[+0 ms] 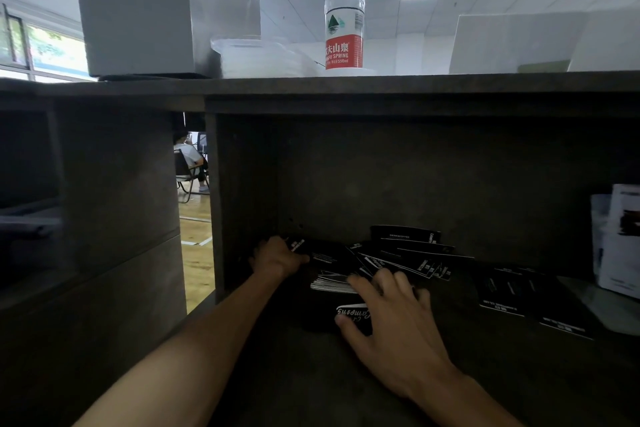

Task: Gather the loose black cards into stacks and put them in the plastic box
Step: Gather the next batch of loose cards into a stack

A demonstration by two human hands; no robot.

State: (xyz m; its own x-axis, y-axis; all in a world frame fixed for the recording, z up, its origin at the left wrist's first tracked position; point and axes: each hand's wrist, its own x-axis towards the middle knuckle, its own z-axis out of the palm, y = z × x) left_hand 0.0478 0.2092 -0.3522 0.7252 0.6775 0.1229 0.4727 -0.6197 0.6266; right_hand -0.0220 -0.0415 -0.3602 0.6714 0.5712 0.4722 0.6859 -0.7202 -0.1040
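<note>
- Fingers [391,282] of the right hand [394,326] lie spread and nearly straight on the near edge of a stack of black cards [332,279]; the thumb presses a single card with white script [353,311] lying just nearer.
- Left hand [277,258] grips the far left end of the same stack, fingers curled over its edge and thumb on top.
- Loose black cards [412,258] fan out to the right of the stack, overlapping, some propped against the back wall of the shelf [381,374].
- More black cards [519,291] lie flat further right, apart from the fan.
- White leaflets [620,239] stand at the far right of the shelf.
- Plastic box [256,57], translucent, sits on the surface [311,87] above the shelf, well apart from the cards.
- Water bottle [344,10] with red cap and label stands just right of the box; a grey block [138,7] stands to its left.
</note>
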